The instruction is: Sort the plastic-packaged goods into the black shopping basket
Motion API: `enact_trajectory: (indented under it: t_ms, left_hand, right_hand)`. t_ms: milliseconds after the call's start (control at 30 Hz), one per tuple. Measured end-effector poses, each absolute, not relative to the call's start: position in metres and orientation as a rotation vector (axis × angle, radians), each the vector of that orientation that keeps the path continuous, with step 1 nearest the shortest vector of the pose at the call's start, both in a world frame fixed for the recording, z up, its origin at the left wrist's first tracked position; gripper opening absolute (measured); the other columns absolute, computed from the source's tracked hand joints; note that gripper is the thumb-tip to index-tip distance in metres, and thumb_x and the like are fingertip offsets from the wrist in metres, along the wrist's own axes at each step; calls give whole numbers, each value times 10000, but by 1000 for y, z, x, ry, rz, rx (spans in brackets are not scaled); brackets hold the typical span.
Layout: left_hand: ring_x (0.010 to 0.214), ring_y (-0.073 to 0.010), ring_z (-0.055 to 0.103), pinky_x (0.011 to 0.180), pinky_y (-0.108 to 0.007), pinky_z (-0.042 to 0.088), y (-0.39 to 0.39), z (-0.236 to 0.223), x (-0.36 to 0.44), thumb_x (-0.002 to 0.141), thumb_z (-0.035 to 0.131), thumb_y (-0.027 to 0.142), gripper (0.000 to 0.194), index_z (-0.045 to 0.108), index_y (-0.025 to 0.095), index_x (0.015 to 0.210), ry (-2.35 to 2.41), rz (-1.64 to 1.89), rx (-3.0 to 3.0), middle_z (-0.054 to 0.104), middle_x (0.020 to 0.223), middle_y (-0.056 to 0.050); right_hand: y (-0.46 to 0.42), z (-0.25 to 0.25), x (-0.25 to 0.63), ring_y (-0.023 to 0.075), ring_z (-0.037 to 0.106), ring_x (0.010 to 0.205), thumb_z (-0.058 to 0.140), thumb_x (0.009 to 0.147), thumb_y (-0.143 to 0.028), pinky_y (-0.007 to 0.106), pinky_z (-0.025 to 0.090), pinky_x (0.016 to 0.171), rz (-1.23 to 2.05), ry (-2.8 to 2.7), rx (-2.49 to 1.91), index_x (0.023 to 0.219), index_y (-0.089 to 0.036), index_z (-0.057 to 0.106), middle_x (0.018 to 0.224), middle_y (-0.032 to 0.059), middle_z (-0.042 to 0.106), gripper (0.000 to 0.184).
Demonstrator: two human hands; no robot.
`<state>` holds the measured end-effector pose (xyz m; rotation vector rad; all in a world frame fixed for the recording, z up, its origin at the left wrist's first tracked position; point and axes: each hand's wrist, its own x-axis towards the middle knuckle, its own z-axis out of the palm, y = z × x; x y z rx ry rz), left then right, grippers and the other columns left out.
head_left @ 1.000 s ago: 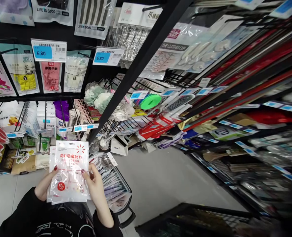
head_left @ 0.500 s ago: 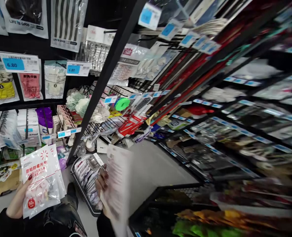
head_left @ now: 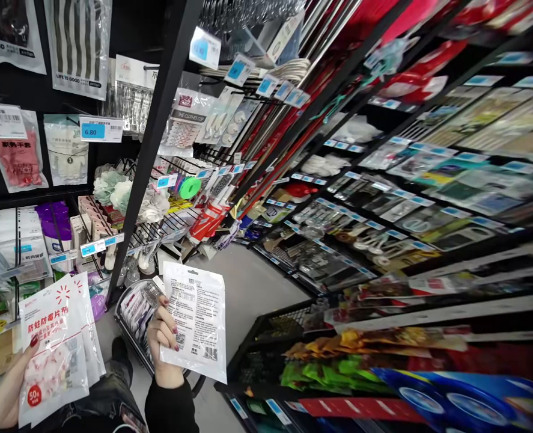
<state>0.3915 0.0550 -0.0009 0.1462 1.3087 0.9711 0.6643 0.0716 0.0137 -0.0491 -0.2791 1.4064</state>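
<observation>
Basket (head_left: 128,338) crowded with packets (head_left: 134,311)
Left fingers (head_left: 30,349) closed on pouches (head_left: 65,337) of pinkish pieces (head_left: 46,371); right fingers (head_left: 163,329) closed around 1 text-backed pouch (head_left: 197,322).

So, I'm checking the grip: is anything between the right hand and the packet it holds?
Nothing visible. The right hand touches the packet directly, its fingers over one edge of the printed side facing the camera. What lies behind the packet is hidden.
</observation>
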Motion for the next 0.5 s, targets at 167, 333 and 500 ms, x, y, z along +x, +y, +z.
enact_trajectory:
  t_ms: [167,333,500]
  left_hand:
    - [1019,-345,575,860,-476,499,53,2,392,645,702,85,796,348,177,1352,1311,990,147,667,1069,-139]
    - [986,-344,589,856,-466,506,51,5,391,655,695,91,807,329,209,1364,1229,985,142,636,1130,-126]
    - [1013,-341,575,886,-469,486,47,-2,395,737,628,181,748,271,216,1394,1065,982,-38,649,1109,-110]
  right_hand:
    - [67,23,665,2,23,317,358,910,-204,113,122,314,1442,-239,-227,862,-206,515,537,-106,258,164]
    - [64,29,669,18,-9,359,404,882,-238,135,115,341,1417,-326,-429,785,-206,492,546,-97,188,134]
    - [79,19,646,73,104,397,384,859,-411,186,182,389,1507,-511,-585,796,-222,507,507,-85,160,234]
